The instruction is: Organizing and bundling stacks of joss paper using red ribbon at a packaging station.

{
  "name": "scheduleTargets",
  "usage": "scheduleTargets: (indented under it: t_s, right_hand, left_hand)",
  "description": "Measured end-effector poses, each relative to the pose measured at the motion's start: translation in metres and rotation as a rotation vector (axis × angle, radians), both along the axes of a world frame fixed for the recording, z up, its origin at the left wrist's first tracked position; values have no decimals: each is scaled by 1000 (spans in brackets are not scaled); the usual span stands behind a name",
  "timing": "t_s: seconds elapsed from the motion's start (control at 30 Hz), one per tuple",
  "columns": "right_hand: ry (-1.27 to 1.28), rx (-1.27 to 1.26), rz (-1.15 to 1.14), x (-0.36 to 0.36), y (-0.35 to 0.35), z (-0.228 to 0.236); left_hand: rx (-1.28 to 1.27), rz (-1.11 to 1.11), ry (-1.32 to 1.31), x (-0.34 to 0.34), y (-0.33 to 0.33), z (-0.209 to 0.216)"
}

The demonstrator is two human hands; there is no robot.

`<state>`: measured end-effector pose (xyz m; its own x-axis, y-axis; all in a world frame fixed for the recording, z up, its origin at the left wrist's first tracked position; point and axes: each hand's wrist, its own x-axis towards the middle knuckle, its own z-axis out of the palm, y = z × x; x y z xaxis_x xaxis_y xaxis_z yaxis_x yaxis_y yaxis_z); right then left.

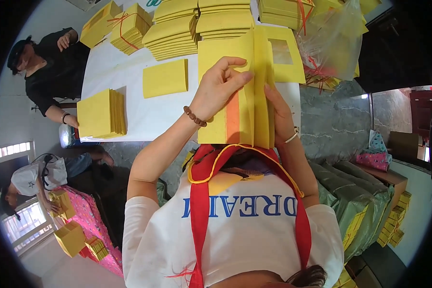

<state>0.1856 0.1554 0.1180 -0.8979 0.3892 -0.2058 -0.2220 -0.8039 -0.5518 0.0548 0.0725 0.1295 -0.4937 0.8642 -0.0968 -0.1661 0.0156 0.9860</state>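
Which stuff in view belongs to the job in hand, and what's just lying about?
Job, apparently:
yellow folder at left hand and right hand
single folder on white table
yellow stacks

Lying about, apparently:
clear plastic bag
green-wrapped bundles
pink patterned bundle

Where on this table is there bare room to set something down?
The white tabletop is bare below the single flat yellow rectangular folder, between the squared yellow stack and the left forearm. Another strip runs left of that folder, below the red-tied yellow bundle. Crowded: the far side, with piled yellow folders and a clear plastic bag.
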Motion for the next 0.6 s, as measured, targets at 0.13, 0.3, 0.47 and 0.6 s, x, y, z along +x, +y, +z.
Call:
scheduleTargets:
  t_s: [0.13, 0.3, 0.47, 0.6]
  right_hand:
    - [5, -29, 14, 1, 2, -6]
    - [35, -157, 61, 5, 6, -5]
    - [49, -97, 68, 6, 5, -13]
    - [-9, 32, 11, 1, -1, -1]
  left_hand:
    - [44, 4, -1, -1, 1, -4]
    - [34, 30, -70, -7, -3, -14]
    - [105, 167, 105, -3, -4, -11]
    - [-4, 15, 465, -2, 3, -6]
